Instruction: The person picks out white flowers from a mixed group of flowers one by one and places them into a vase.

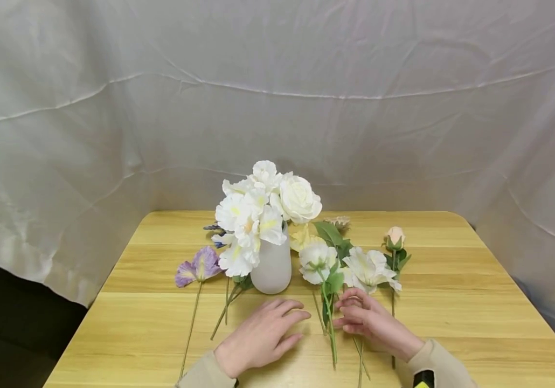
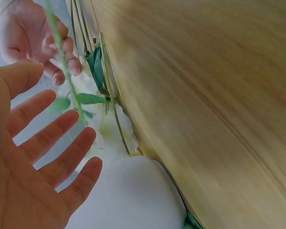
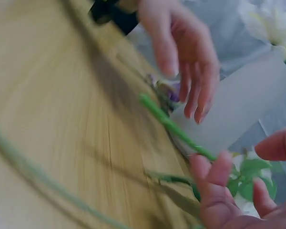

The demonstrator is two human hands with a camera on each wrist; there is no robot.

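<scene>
In the head view, the left hand (image 1: pixel 270 334) hovers in front of the white vase (image 1: pixel 272 264), its fingers spread and holding nothing. The right hand (image 1: pixel 374 323) is to the right, fingers loosely bent, close beside the bright green stem of a white flower (image 1: pixel 317 261). That stem (image 3: pixel 174 129) stands off the table and runs close to the right fingertips in the right wrist view; whether they touch it is unclear. The right thumb (image 3: pixel 279 144) is apart from the fingers. White irises (image 1: pixel 245 215) and a white rose (image 1: pixel 299 199) fill the vase.
A purple iris (image 1: pixel 200 267) lies left of the vase. On the right lie another white flower (image 1: pixel 368 269), a pale pink rosebud (image 1: pixel 395 238) and a yellow flower (image 1: pixel 304 237). Several stems point toward the front of the wooden table (image 1: pixel 452 302). Grey cloth (image 1: pixel 277 118) hangs behind.
</scene>
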